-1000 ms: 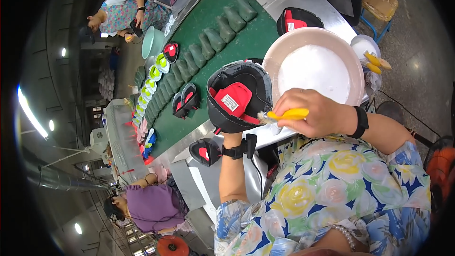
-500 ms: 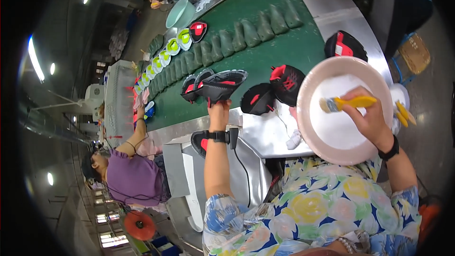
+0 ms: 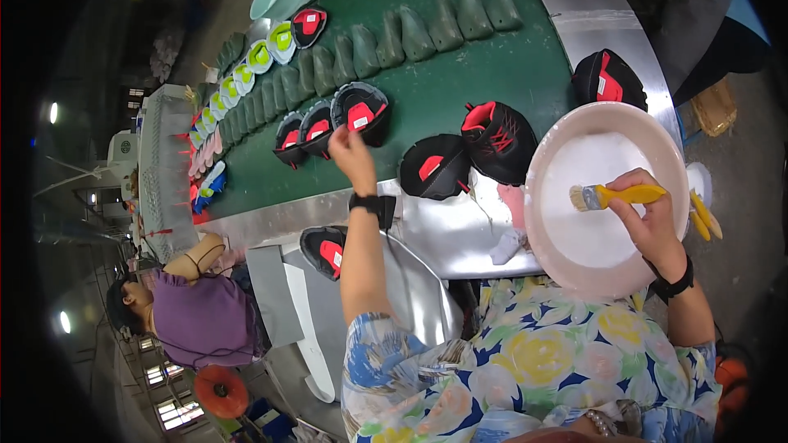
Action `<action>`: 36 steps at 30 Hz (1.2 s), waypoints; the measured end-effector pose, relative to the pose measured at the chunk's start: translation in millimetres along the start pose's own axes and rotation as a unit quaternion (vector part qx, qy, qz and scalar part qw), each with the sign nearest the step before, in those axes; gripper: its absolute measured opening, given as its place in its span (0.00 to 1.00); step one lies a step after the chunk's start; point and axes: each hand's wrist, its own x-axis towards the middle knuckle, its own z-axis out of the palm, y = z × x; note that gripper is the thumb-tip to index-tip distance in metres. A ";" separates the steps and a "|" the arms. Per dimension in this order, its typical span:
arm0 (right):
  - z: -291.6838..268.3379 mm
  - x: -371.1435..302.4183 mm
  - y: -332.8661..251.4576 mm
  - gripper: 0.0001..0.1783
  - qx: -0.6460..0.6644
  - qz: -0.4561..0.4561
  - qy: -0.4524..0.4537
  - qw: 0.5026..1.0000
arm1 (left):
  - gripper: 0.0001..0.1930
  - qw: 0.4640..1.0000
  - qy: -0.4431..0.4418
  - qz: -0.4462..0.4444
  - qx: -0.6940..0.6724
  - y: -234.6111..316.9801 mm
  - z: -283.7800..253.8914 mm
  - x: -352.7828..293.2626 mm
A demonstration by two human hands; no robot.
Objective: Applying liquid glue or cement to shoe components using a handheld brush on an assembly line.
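In the head view, your left hand (image 3: 354, 161) reaches over the flat green work surface (image 3: 456, 92), its fingertips at the near edge of a black fabric shoe upper with red lining and a grey rim (image 3: 361, 107). Whether those fingers grip the upper or only rest against it, you cannot tell from this angle. The upper sits opening upward, the rightmost of three alike, with a middle black-and-red upper (image 3: 315, 126) and a left-hand black-and-red upper (image 3: 287, 138) lined up beside it.

Your right hand (image 3: 654, 220) grasps a yellow-handled brush with pale bristles (image 3: 629, 195), the fingers closed around its handle. You hold the bristles, pointing left, above a round pale-pink basin (image 3: 540, 197) with white contents.

Between your hands, a black upper with a red patch (image 3: 431, 167) lies against a black shoe with red lining and red lacing (image 3: 499, 143), just left of the basin. Another black-and-red upper (image 3: 606, 82) sits behind the basin's rim. Farther back, dark grey-green moulded forms (image 3: 416, 35) stand in a long row, beside white-and-lime uppers (image 3: 259, 57). At left, a co-worker in a purple top (image 3: 202, 318) faces away from you.
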 end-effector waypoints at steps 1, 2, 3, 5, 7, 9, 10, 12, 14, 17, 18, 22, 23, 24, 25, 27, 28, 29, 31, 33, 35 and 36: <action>-0.9 1.3 3.4 0.07 -0.008 0.010 -0.003 1.000 | 0.17 0.963 -0.190 -0.086 -0.170 29.8 -4.8 -12.0; -2.8 1.1 0.6 0.07 -0.017 0.016 -0.008 1.000 | 0.20 0.938 -0.313 -0.040 -0.144 58.9 -13.4 -29.0; -2.6 2.3 -0.7 0.07 -0.014 0.013 -0.015 1.000 | 0.27 0.899 -0.416 -0.071 -0.114 89.4 -20.7 -56.5; 1.5 7.1 -6.2 0.08 -0.009 -0.009 -0.055 0.998 | 0.44 0.875 -0.436 0.203 0.054 162.2 -39.0 -90.8; 18.1 10.6 -10.9 0.08 -0.011 -0.038 -0.088 0.995 | 0.40 0.845 -0.466 0.172 0.199 155.8 -43.0 -115.8; 24.5 9.8 -9.2 0.08 -0.018 -0.053 -0.112 0.992 | 0.34 0.927 -0.336 0.155 0.063 139.9 -48.4 -123.7; 25.2 9.6 -8.0 0.08 -0.027 -0.055 -0.120 0.991 | 0.29 0.957 -0.268 -0.005 -0.114 136.5 -56.1 -124.9; 22.6 -1.7 -0.7 0.08 -0.038 -0.045 -0.126 0.990 | 0.20 0.835 -0.134 -0.299 -0.441 160.8 -85.2 -125.4; 15.6 -0.8 9.7 0.08 -0.056 -0.033 -0.137 0.988 | 0.17 0.715 -0.087 -0.437 -0.539 139.3 -114.2 -152.2; 13.7 5.6 16.7 0.08 -0.068 -0.043 -0.122 0.989 | 0.12 0.739 -0.206 -0.530 -0.360 99.1 -160.2 -198.0; 13.3 5.2 19.7 0.08 -0.067 -0.036 -0.126 0.989 | 0.12 0.738 -0.198 -0.543 -0.349 98.5 -170.8 -206.4; 21.8 5.2 29.7 0.09 -0.068 -0.037 -0.121 0.990 | 0.25 0.983 0.008 -0.184 -0.004 116.3 -170.5 -204.3; 26.3 5.9 31.0 0.09 -0.060 -0.025 -0.130 0.989 | 0.25 0.983 0.008 -0.182 -0.004 130.0 -166.6 -192.3; 31.1 4.8 29.7 0.09 -0.058 -0.026 -0.128 0.990 | 0.27 0.976 -0.208 -0.030 0.058 143.3 -164.3 -181.5; 37.3 3.5 28.0 0.09 -0.056 -0.035 -0.151 0.986 | 0.30 0.896 -0.409 0.126 0.116 150.2 -162.6 -175.7; 44.5 -2.0 31.6 0.08 -0.053 -0.051 -0.168 0.983 | 0.35 0.895 -0.426 0.080 0.108 134.4 -145.7 -193.7; 47.4 -5.2 35.8 0.08 -0.083 -0.093 -0.227 0.966 | 0.34 0.884 -0.439 0.075 0.143 127.0 -141.0 -189.8; 49.6 -9.7 38.2 0.08 -0.111 -0.129 -0.284 0.944 | 0.34 0.881 -0.442 0.084 0.143 125.0 -139.2 -183.7; 44.2 -12.9 42.3 0.09 -0.191 -0.130 -0.327 0.916 | 0.32 0.861 -0.486 0.030 0.149 121.5 -132.9 -170.9; 29.9 -10.8 41.3 0.09 -0.227 -0.158 -0.284 0.918 | 0.26 0.884 -0.447 0.046 0.130 131.5 -123.9 -171.4; 13.6 -4.6 37.8 0.09 -0.207 -0.149 -0.228 0.940 | 0.22 0.865 -0.426 0.214 0.159 129.5 -108.5 -167.6; 4.7 -2.7 33.4 0.09 -0.188 -0.144 -0.176 0.955 | 0.20 0.841 -0.479 0.189 0.167 123.0 -103.9 -159.0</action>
